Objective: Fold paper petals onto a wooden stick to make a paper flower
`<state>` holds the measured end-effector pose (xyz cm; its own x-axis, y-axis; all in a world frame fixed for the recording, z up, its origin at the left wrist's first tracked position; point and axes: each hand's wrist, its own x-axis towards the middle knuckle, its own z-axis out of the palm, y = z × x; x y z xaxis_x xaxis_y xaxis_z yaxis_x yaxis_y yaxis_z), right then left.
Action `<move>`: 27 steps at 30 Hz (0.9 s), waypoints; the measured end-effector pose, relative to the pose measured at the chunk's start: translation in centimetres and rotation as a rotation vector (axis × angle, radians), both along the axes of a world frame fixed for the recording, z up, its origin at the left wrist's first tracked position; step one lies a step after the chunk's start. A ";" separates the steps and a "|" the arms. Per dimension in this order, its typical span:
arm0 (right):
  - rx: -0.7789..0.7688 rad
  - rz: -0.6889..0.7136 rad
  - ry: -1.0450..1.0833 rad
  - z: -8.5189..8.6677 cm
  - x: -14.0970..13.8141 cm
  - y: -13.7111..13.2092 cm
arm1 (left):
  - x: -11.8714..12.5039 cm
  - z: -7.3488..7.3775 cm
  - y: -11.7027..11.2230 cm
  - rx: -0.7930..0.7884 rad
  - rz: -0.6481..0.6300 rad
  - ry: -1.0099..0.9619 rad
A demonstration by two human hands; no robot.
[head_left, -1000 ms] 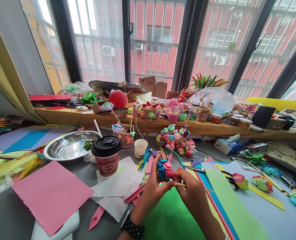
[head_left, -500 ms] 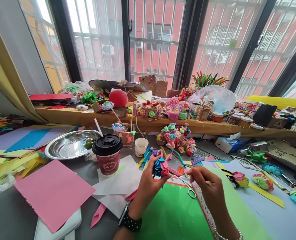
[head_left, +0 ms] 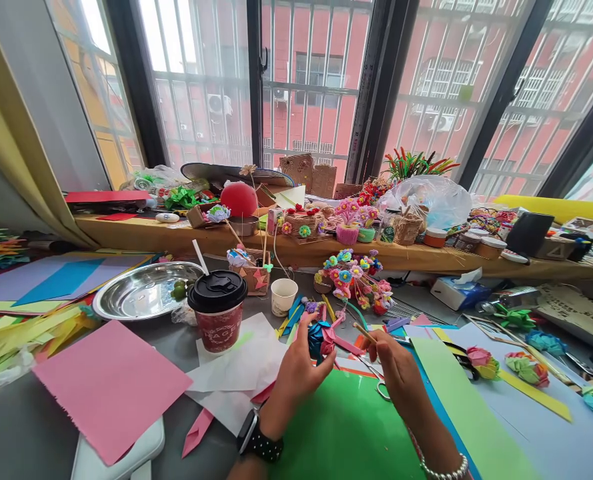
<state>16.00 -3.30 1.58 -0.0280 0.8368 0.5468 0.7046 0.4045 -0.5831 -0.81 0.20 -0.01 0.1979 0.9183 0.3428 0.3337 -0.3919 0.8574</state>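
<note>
Between the curled fingers and thumb of my left hand (head_left: 296,370) is a folded paper flower (head_left: 321,337), dark blue on one side and pink on the other. Pink pointed paper pieces stick out of it to the right. My right hand (head_left: 399,367) pinches a thin wooden stick (head_left: 363,331), its tip raised and angled toward the flower, a short gap apart. Below both hands lies a shiny green sheet (head_left: 346,427). Scissors (head_left: 383,388) rest beside my right hand, partly hidden by it. A folded pink paper piece (head_left: 197,432) lies left of my left wrist.
A lidded paper cup with a straw (head_left: 217,320) stands left, near a metal plate (head_left: 111,303) and a pink paper sheet (head_left: 113,390). A small white cup (head_left: 283,298) and a bunch of crocheted flowers (head_left: 353,273) sit behind my hands. Crumpled paper flowers (head_left: 526,367) lie right.
My right hand has moved a little left and turned, and the wooden stick in it now shows, pointing up-left. My left hand still holds the paper flower, nearly in place.
</note>
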 end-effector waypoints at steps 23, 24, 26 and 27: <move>-0.099 0.187 -0.050 0.2 -0.5 0.1 | -0.1 0.0 0.2 -0.045 -0.175 0.054; -0.100 0.185 -0.061 0.2 -0.5 0.1 | -0.1 0.0 0.2 -0.046 -0.181 0.046; -0.104 0.178 -0.084 0.3 -0.5 0.1 | -0.1 0.0 0.3 -0.053 -0.195 0.044; -0.110 0.176 -0.093 0.3 -0.5 0.2 | -0.1 0.0 0.3 -0.057 -0.203 0.048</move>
